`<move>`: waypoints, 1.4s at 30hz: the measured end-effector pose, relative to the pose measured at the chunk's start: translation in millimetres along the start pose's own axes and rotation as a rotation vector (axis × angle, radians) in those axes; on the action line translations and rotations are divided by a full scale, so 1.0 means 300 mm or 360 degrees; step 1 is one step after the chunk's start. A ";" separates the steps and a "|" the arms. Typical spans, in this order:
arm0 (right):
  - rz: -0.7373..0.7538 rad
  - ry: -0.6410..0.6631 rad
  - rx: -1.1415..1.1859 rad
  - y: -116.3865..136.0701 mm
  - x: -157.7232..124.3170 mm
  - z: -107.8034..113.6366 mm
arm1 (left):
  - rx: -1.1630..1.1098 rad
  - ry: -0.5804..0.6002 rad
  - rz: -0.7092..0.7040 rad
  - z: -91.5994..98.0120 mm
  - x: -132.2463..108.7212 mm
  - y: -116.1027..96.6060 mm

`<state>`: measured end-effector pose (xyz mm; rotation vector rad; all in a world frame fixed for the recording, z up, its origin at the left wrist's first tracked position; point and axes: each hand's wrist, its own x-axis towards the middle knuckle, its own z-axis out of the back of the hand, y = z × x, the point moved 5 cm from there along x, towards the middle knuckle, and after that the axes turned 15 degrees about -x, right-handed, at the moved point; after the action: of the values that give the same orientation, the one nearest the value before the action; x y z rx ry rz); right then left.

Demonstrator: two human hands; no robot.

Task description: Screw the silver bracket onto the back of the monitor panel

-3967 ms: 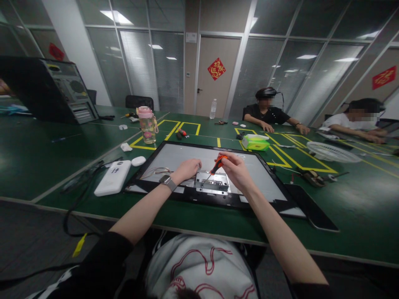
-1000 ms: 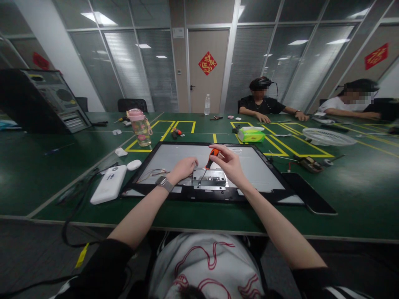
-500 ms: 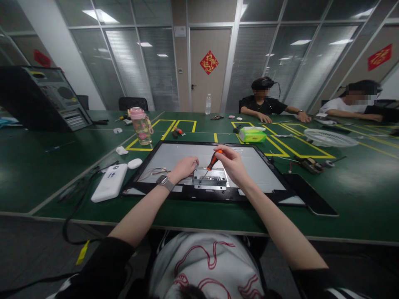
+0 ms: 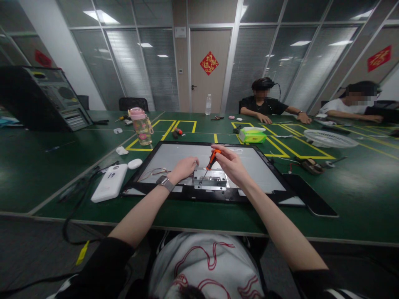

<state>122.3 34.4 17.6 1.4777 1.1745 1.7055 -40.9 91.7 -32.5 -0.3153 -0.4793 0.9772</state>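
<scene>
Fingers (image 4: 222, 153) of the right hand (image 4: 232, 166) are closed around the orange-and-black handle of a screwdriver (image 4: 210, 160), gripping it near the top. Its shaft slants down and to the left, with the tip on the left part of a metal bracket (image 4: 210, 179). The left hand (image 4: 185, 167) rests just beside the bracket's left end with its fingers curled toward it; whether they pinch anything cannot be told. A watch (image 4: 165, 182) sits on that wrist. The bracket lies on the near middle of a grey panel (image 4: 174, 155) in a black frame, flat on the green table (image 4: 358, 195) right in front of the person. Thin wires (image 4: 152, 171) run across the panel left of the left hand. Left of the panel lie a white power bank (image 4: 109, 181) and, just beyond it, a small white pod (image 4: 134, 163). At the panel's near right corner lies a dark slab (image 4: 311, 201), close against the frame. Farther back stand a pink-lidded bottle (image 4: 141, 126) on the left and a green tissue pack (image 4: 252, 135) on the right, among yellow tape lines (image 4: 293, 153). A white fan grille (image 4: 330, 138) lies well to the right, and a black computer case (image 4: 46, 97) stands at far left. Across the table sit a co-worker (image 4: 264, 106) in black and, farther right, a second co-worker (image 4: 355, 106) in white, forearms on the table.
</scene>
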 end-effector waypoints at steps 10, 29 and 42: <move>0.0137 0.0099 -0.0177 0.026 -0.006 -0.010 | -0.0009 0.0000 0.0004 0.002 -0.001 -0.003; 0.0292 -0.0275 -0.0565 0.026 -0.006 0.030 | -0.0031 0.0014 0.0020 0.003 -0.003 -0.005; 0.0041 -0.0102 -0.0191 -0.009 0.010 0.025 | 0.0001 0.0008 0.0014 0.000 -0.002 -0.001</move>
<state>128.6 39.9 16.6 1.4686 1.0063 1.7019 -41.0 91.2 -32.4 -0.3198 -0.4733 0.9851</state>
